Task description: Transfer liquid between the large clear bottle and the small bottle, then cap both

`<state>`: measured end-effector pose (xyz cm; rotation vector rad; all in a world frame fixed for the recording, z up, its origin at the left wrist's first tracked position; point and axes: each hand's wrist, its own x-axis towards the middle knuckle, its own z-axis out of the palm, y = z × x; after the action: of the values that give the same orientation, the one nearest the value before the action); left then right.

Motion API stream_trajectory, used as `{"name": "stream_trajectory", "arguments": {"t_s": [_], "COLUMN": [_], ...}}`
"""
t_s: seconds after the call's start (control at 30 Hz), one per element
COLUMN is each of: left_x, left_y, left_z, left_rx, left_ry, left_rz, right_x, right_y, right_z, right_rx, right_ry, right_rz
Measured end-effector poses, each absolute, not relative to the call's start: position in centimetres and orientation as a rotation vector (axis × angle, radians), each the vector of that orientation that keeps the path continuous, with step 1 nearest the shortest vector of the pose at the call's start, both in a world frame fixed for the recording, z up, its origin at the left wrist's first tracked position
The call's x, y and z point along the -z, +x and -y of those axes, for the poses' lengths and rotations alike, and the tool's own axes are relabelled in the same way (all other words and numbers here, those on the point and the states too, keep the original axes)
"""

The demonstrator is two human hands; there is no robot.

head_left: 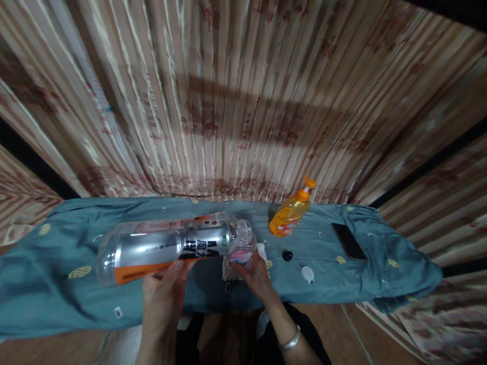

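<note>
I have the large bottle (171,247) over the desk (323,291), its long axis almost level, neck pointing to nearly 3 o'clock and base to 9. It is round, clear plastic, wearing a shiny silver label with black characters and an orange border. My left hand (167,286) is partly curled at its lower side, thumb on the label; my right hand (256,274) bends its fingers around a small clear container (241,255) with pink marking, just beside the mouth. An amber pump bottle (290,215) stands toward 2 o'clock, on wrinkled teal cloth (133,299).
</note>
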<state>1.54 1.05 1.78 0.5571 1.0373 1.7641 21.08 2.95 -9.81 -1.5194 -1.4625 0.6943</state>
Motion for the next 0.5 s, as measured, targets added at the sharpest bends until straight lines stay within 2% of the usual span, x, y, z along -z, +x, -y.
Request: {"name": "stream_trajectory", "arguments": {"t_s": [0.5], "left_x": [-1.66], "left_y": [1.4], "left_z": [-0.91], "left_rx": [-1.753], "left_ry": [0.546], "left_rz": [-1.023], "right_x": [9.65], "right_y": [20.97], "right_z": [-2.72], "right_rx": [-0.673], "right_ry": [-1.478], "right_rz": [1.483]}}
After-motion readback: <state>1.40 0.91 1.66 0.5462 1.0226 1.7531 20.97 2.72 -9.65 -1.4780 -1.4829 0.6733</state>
